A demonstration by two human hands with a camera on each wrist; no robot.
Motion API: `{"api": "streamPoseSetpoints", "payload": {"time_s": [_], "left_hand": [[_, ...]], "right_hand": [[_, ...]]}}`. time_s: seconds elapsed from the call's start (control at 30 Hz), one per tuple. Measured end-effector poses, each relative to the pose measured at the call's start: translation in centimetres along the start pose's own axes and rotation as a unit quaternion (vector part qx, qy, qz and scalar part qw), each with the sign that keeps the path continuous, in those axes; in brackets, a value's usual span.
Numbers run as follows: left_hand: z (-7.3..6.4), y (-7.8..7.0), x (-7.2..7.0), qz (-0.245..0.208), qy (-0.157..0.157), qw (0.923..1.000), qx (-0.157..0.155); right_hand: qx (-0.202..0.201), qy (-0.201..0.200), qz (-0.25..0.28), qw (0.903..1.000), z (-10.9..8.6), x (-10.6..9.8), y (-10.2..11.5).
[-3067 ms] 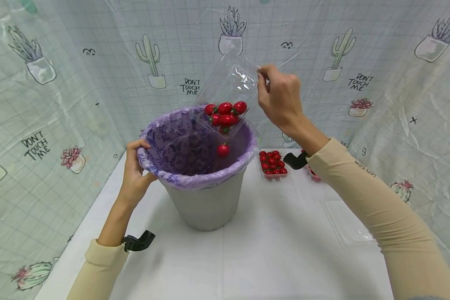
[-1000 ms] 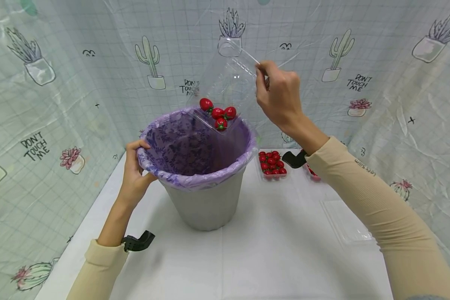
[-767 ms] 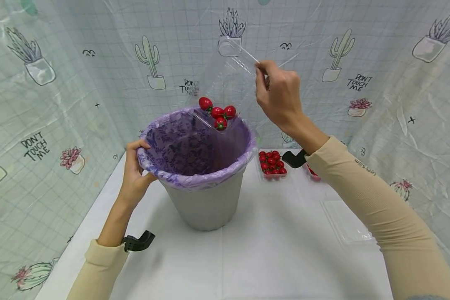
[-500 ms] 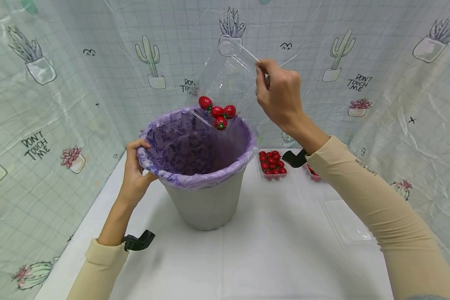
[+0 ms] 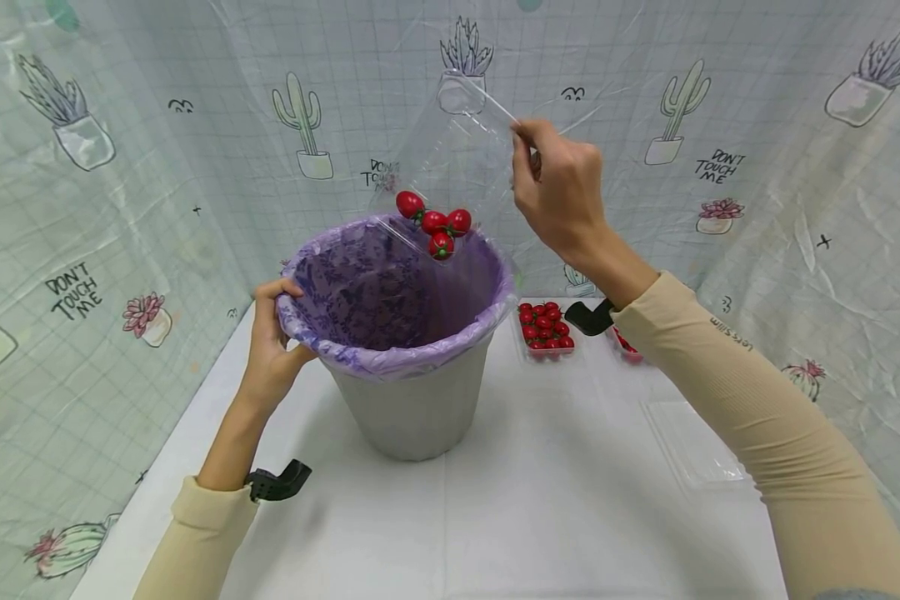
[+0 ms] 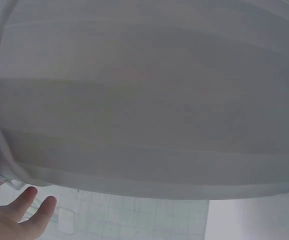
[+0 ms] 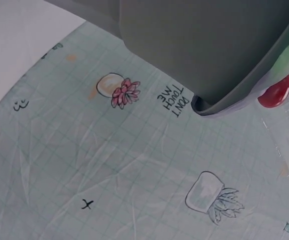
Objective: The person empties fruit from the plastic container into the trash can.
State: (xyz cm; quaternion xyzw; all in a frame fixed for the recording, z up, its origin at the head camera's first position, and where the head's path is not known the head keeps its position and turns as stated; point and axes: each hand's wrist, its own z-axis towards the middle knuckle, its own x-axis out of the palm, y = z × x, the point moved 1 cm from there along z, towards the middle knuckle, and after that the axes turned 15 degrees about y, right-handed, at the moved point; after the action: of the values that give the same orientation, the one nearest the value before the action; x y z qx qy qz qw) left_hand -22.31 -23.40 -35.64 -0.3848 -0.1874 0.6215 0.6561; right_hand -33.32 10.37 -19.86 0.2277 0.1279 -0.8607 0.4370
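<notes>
Now your left grip (image 5: 272,337) hooks the lined bin (image 5: 412,417) by its rim, your right grip (image 5: 561,190) pinches the clear tray (image 5: 450,158) tipped above, four tomatoes (image 5: 434,223) at its low end, mid-pour by the look of it and wanting a steeper tilt, a filled punnet (image 5: 552,352) beyond on the tabletop (image 5: 540,483).

Fewer tomatoes (image 5: 435,222) over the bin (image 5: 412,408)
Down to four in the clear tray (image 5: 457,158) — whose upper edge has risen higher above the bin.
</notes>
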Motion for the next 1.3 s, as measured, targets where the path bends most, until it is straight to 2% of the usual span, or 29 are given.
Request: {"api": "streamPoseSetpoints", "payload": {"time_s": [1.3], "left_hand": [[0.09,0.28,-0.22,-0.005,0.0,1.0,-0.003]], "right_hand": [[-0.038,-0.029,0.002,0.9989,-0.17,0.21,0.4]]}}
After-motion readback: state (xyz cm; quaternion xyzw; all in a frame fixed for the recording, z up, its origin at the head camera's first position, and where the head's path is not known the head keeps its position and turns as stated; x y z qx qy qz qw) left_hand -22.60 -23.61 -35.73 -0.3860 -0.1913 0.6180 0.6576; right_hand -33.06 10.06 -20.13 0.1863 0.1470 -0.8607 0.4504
